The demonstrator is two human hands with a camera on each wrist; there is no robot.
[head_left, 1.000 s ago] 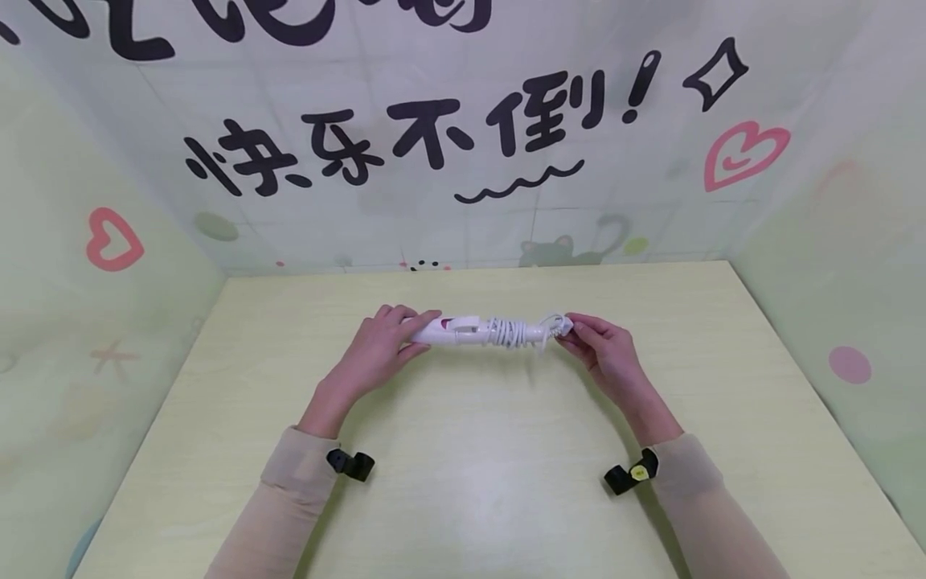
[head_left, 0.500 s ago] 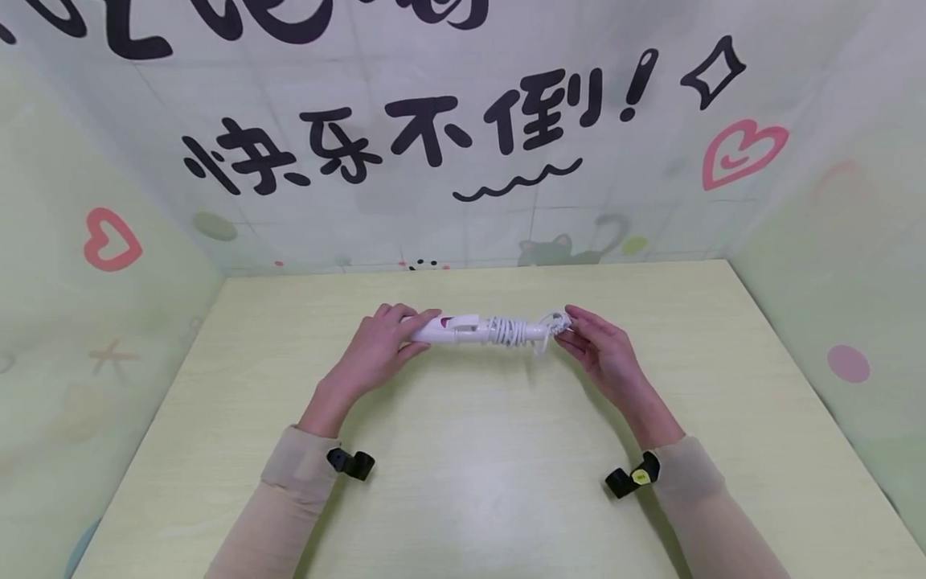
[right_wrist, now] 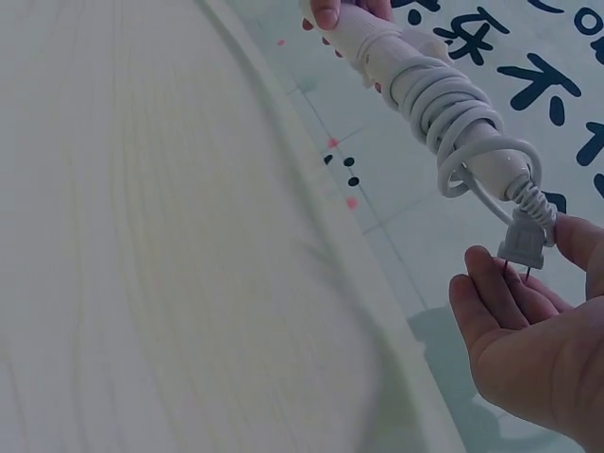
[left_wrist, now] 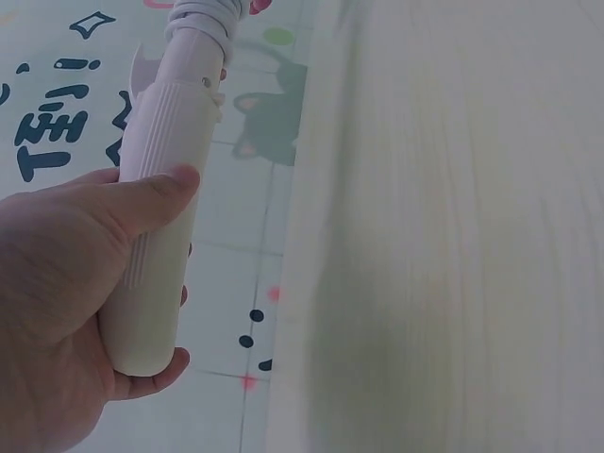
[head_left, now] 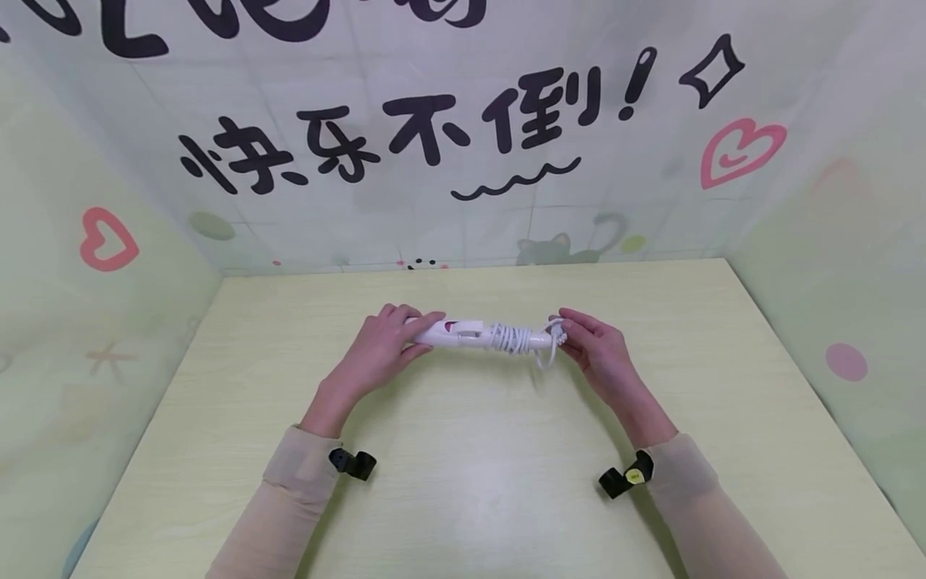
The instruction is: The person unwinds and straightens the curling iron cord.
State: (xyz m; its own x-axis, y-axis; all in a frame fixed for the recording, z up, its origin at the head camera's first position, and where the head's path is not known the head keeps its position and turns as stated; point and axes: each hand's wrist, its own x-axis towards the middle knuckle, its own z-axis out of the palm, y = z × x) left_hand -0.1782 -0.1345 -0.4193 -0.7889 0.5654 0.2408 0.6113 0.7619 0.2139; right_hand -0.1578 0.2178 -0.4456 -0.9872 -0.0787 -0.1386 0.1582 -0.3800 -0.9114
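My left hand [head_left: 374,347] grips one end of a white curling iron [head_left: 469,333], held level above the table. In the left wrist view the thumb lies along its ribbed, rounded end [left_wrist: 156,274], with the fingers wrapped behind. White cord [head_left: 510,338] is wound in several turns around the iron's other half. At the far end my right hand [head_left: 600,350] pinches the two-pin plug [right_wrist: 522,243] beside the coiled cord sleeve [right_wrist: 534,202]. A loose loop of cord [right_wrist: 500,146] passes around the iron's tip. Part of the right fingers is hidden behind the plug.
A pale wood-grain table [head_left: 463,466] lies under both hands. Behind it stands a printed backdrop [head_left: 434,225] with black lettering, and side panels [head_left: 839,281] flank it. Black wrist cameras [head_left: 353,464] sit at both sleeves.
My right hand has shifted slightly left, with its fingers closer together at the plug. A loop of cord now hangs below the iron's tip. The left hand keeps its hold, nearly still.
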